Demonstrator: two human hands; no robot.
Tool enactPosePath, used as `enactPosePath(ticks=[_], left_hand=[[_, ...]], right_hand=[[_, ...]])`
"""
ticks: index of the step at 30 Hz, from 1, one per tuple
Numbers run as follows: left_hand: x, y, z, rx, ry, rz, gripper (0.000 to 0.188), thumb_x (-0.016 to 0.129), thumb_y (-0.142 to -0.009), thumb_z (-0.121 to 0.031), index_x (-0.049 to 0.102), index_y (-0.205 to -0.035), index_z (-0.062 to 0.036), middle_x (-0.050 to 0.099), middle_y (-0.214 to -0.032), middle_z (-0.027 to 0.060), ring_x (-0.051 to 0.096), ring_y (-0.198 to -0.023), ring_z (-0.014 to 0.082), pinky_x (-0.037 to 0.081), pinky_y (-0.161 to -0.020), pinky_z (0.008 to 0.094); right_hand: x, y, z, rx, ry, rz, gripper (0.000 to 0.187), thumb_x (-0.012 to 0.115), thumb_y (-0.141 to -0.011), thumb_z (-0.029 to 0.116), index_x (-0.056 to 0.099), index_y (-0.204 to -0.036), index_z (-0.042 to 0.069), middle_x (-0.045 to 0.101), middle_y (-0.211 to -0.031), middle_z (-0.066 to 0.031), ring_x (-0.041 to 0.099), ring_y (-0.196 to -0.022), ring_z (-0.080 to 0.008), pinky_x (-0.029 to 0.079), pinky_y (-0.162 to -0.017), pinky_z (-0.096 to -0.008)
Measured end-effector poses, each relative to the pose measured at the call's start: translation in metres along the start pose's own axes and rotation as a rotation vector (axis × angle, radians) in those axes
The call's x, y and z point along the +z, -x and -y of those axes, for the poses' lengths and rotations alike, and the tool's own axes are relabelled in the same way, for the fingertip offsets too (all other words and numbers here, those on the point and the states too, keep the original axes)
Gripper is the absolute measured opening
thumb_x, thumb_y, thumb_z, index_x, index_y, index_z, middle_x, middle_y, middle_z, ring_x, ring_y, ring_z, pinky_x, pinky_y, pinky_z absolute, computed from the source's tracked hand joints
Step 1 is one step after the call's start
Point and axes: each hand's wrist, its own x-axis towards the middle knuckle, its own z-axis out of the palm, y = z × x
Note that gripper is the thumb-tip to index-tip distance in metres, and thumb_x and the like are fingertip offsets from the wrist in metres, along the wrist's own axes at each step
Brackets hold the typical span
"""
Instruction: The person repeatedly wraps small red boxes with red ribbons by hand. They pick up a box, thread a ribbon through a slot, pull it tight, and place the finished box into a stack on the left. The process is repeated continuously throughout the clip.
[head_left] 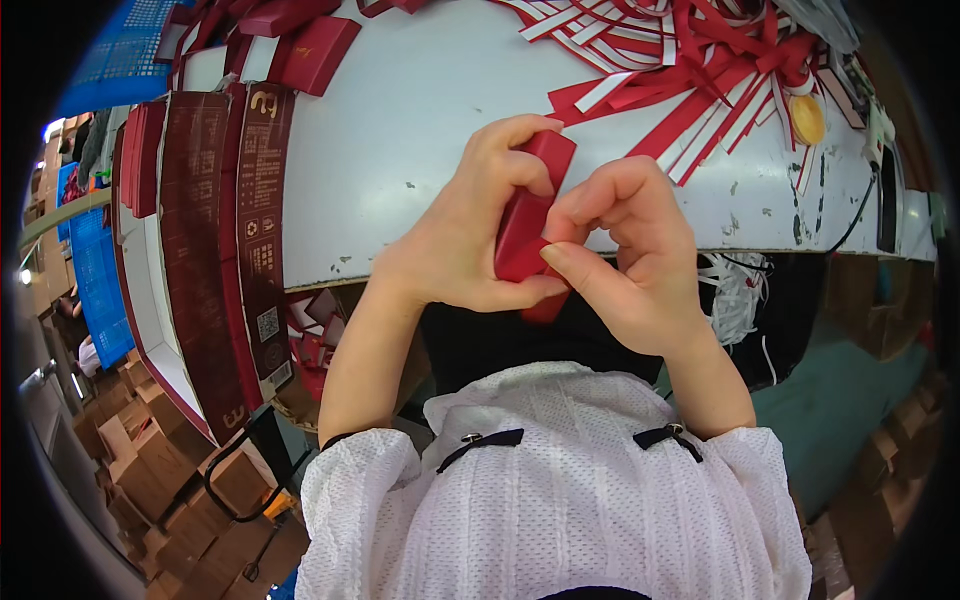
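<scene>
Over there, a case (522,238) sits between the person's left hand (452,225) and right hand (640,260), over the near edge of the table (380,150). Ribbons (690,100) lie far right, a disc (806,120) at their edge; cartons (205,250) stand left, smaller boxes (318,57) beyond.

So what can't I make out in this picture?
All in the head view:
- Red box: its palm side, covered by the left hand.
- Whatever the right hand may pinch: hidden by its own fingers.
- Ribbons: far end, cut off by the top edge.
- Blue crate: far part, also cut off there.
</scene>
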Motion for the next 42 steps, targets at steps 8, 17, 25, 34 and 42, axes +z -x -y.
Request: enactPosePath(ticks=[8, 17, 25, 34, 42], left_hand=[[0.005, 0.002, 0.010, 0.060, -0.001, -0.172, 0.058, 0.074, -0.048, -0.018, 0.044, -0.097, -0.0073, 0.041, -0.117, 0.0203, 0.041, -0.104, 0.0367, 0.035, -0.087, 0.0425], [0.014, 0.007, 0.017, 0.079, 0.110, -0.316, 0.063, 0.068, -0.048, -0.013, 0.039, -0.103, -0.0061, 0.041, -0.117, 0.0214, 0.044, -0.101, 0.0361, 0.037, -0.085, 0.0400], [0.016, 0.008, 0.019, 0.091, 0.105, -0.345, 0.060, 0.064, -0.051, -0.010, 0.038, -0.104, -0.0052, 0.042, -0.116, 0.0222, 0.044, -0.100, 0.0348, 0.038, -0.084, 0.0392], [0.017, 0.010, 0.022, 0.090, 0.130, -0.349, 0.063, 0.064, -0.052, -0.011, 0.034, -0.106, -0.0050, 0.041, -0.117, 0.0228, 0.044, -0.101, 0.0344, 0.037, -0.085, 0.0395], [0.017, 0.011, 0.019, 0.086, 0.232, -0.304, 0.072, 0.066, -0.050, -0.009, 0.026, -0.109, -0.0059, 0.037, -0.120, 0.0236, 0.043, -0.104, 0.0337, 0.035, -0.088, 0.0405]], right_hand=[[0.008, -0.013, -0.009, -0.065, 0.076, -0.096, 0.028, 0.058, -0.069, -0.008, 0.042, -0.089, 0.001, 0.052, -0.076, -0.0046, 0.054, -0.067, -0.0111, 0.045, -0.061, -0.0235], [0.020, -0.011, -0.014, -0.089, 0.216, -0.176, 0.024, 0.061, -0.069, -0.006, 0.043, -0.084, 0.001, 0.052, -0.074, -0.0059, 0.054, -0.063, -0.0131, 0.045, -0.057, -0.0248], [0.027, -0.010, -0.015, -0.218, 0.462, -0.224, 0.023, 0.061, -0.066, -0.008, 0.046, -0.081, 0.002, 0.051, -0.071, -0.0063, 0.053, -0.060, -0.0192, 0.043, -0.052, -0.0278], [0.027, -0.012, -0.011, -0.263, 0.685, -0.205, 0.035, 0.063, -0.061, -0.005, 0.046, -0.091, 0.001, 0.048, -0.084, -0.0116, 0.050, -0.074, -0.0257, 0.042, -0.063, -0.0329], [0.025, -0.006, -0.012, 0.190, 0.321, -0.188, 0.076, 0.075, -0.056, 0.010, 0.027, -0.115, 0.003, 0.039, -0.109, -0.0089, 0.044, -0.097, -0.0179, 0.040, -0.077, -0.0308]])
